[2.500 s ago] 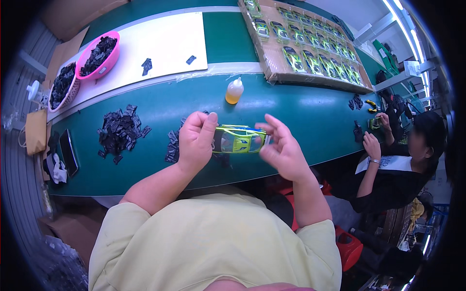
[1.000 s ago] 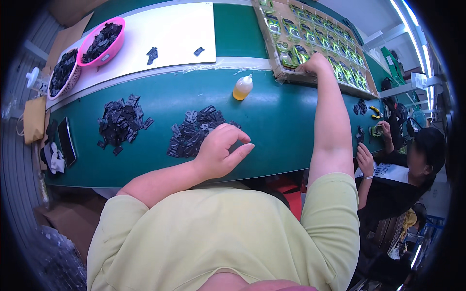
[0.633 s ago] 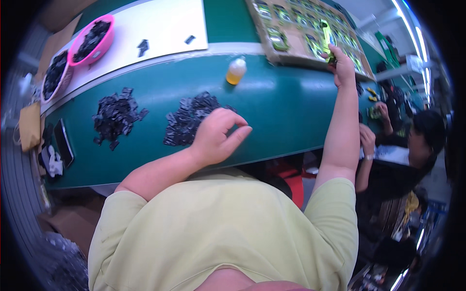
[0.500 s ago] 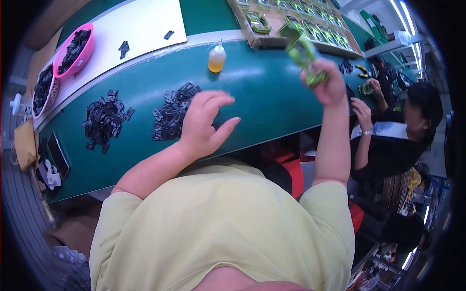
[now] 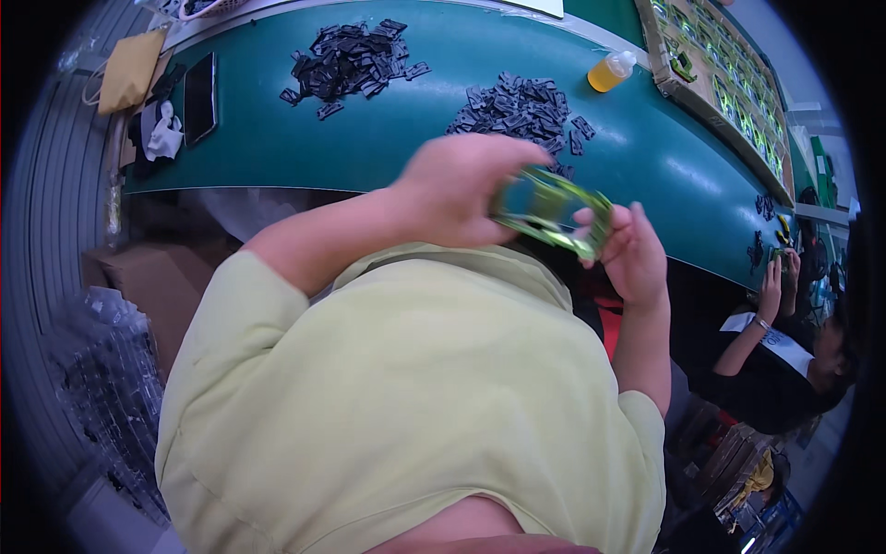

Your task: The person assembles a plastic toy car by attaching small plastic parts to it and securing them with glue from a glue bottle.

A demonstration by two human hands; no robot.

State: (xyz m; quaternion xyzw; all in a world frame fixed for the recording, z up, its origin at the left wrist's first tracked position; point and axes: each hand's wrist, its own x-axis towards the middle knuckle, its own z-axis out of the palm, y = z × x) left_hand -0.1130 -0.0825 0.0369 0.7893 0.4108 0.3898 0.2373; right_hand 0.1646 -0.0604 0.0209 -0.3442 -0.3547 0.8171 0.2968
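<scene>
Both my hands hold a shiny green plastic frame (image 5: 551,198) with open windows in it, just over the table's near edge. My left hand (image 5: 454,187) grips its left end between thumb and fingers. At the other end, my right hand (image 5: 635,255) has its fingers curled round the frame's edge. The frame is slightly blurred. Beyond it on the green table (image 5: 388,138) lies a heap of small black plastic parts (image 5: 517,113), a few of them loose at its right. Farther left is a second heap of black parts (image 5: 346,61).
A bottle of yellow liquid (image 5: 609,73) stands beyond the nearer heap. At the far right, a shallow carton (image 5: 672,83) holds rows of green frames. A dark flat device (image 5: 200,100) and a tan pouch (image 5: 133,72) are at the left. A co-worker's hands (image 5: 783,266) work at the right.
My right hand has brought the green frame from near the carton back toward my body. My left hand has closed on its other end. The view has swung, shifting the table's contents rightward.
</scene>
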